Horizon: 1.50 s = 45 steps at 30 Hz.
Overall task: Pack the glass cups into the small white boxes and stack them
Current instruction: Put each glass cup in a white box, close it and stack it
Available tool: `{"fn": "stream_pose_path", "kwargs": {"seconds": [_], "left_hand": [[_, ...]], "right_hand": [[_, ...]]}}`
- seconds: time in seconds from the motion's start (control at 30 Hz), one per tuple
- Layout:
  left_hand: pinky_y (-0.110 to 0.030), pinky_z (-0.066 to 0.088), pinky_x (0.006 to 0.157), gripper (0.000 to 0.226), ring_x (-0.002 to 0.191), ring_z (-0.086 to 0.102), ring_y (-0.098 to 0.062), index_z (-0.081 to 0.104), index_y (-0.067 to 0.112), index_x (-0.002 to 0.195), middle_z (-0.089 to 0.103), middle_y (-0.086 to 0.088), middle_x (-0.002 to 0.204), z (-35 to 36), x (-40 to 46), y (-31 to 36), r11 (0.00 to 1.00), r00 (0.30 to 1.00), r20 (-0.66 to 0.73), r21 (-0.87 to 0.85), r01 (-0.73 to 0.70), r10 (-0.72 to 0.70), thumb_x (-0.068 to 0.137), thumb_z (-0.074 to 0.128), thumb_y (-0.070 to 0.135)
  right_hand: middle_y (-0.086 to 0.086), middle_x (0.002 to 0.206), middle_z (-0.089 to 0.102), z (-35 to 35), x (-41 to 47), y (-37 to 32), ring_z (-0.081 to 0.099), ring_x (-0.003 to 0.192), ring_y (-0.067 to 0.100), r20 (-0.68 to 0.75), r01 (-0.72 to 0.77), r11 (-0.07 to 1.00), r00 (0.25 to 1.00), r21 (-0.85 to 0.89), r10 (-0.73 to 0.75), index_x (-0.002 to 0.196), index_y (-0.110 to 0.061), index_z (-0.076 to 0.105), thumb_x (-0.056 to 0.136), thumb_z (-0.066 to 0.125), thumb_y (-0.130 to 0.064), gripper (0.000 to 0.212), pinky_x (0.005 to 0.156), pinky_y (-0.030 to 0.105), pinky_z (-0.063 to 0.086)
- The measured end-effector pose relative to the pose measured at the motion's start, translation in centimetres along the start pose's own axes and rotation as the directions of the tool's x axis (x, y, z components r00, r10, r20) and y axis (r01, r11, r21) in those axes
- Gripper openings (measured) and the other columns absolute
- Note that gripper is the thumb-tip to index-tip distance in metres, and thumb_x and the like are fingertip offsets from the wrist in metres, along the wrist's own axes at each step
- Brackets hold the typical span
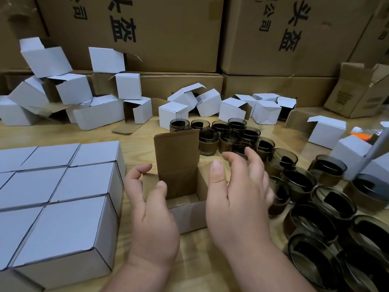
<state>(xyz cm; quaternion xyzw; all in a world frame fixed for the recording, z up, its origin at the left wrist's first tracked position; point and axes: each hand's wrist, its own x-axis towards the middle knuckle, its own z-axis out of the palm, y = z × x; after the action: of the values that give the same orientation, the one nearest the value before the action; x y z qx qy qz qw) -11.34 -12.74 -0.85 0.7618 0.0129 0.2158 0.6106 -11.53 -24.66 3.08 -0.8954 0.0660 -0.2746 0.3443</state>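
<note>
a left hand (pixel 150 199) steadies an open, empty white box (pixel 185 199) while the right hand (pixel 237 192) hovers loose-fingered and empty; closed boxes (pixel 63 186) sit stacked at left, many glass cups (pixel 305 186) still wait unpacked at right

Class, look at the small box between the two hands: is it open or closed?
Open: the box has its lid flap standing upright, and its brown inside shows.
</note>
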Motion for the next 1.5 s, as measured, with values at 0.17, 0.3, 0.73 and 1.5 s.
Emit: {"fn": "stream_pose_path", "kwargs": {"seconds": [0.17,0.3,0.73,1.5], "left_hand": [[0.005,0.022,0.095,0.027,0.132,0.037,-0.002,0.049,-0.019,0.124,0.033,0.032,0.123,0.2,0.2,0.2,0.999,0.996,-0.084,-0.031,-0.012,0.009,0.104,0.034,-0.009],[0.005,0.022,0.094,0.027,0.114,0.036,0.025,0.048,-0.019,0.125,0.034,0.030,0.122,0.1,0.2,0.4,0.997,0.997,-0.078,-0.075,-0.028,0.022,0.103,0.035,-0.011],[-0.015,0.026,0.112,0.038,0.120,0.039,0.024,0.050,0.014,0.136,0.042,0.025,0.131,0.5,-0.3,1.0,0.985,0.973,-0.230,-0.163,-0.048,0.009,0.103,0.045,-0.005],[0.011,0.009,0.094,0.027,0.113,0.019,0.040,0.049,-0.022,0.124,0.025,0.033,0.124,0.1,0.1,0.4,1.000,0.998,-0.055,-0.011,0.026,-0.027,0.102,0.034,-0.013]], "right_hand": [[-0.010,0.150,0.044,-0.5,0.0,0.0,0.030,0.141,0.013,-0.073,0.010,1.000,0.997,0.030,-0.008,0.128,-0.031,0.060,0.092,0.035,-0.048,0.047,0.119,0.052,0.019],[-0.008,0.155,0.036,-0.4,0.3,0.1,0.023,0.144,0.013,-0.005,-0.058,0.998,0.998,-0.002,0.058,0.132,-0.032,0.057,0.089,0.035,-0.053,0.053,0.121,0.051,0.019],[-0.008,0.155,0.031,1.4,0.9,2.0,0.022,0.144,0.012,0.151,-0.230,0.960,0.967,0.158,0.206,0.113,-0.039,0.055,0.092,0.046,-0.010,0.038,0.102,0.021,0.022],[-0.009,0.083,0.075,1.5,1.9,1.8,0.071,0.074,0.013,0.150,-0.307,0.330,0.893,0.893,0.424,0.099,-0.025,0.065,0.079,0.060,-0.067,0.047,0.069,0.031,0.055]]}}
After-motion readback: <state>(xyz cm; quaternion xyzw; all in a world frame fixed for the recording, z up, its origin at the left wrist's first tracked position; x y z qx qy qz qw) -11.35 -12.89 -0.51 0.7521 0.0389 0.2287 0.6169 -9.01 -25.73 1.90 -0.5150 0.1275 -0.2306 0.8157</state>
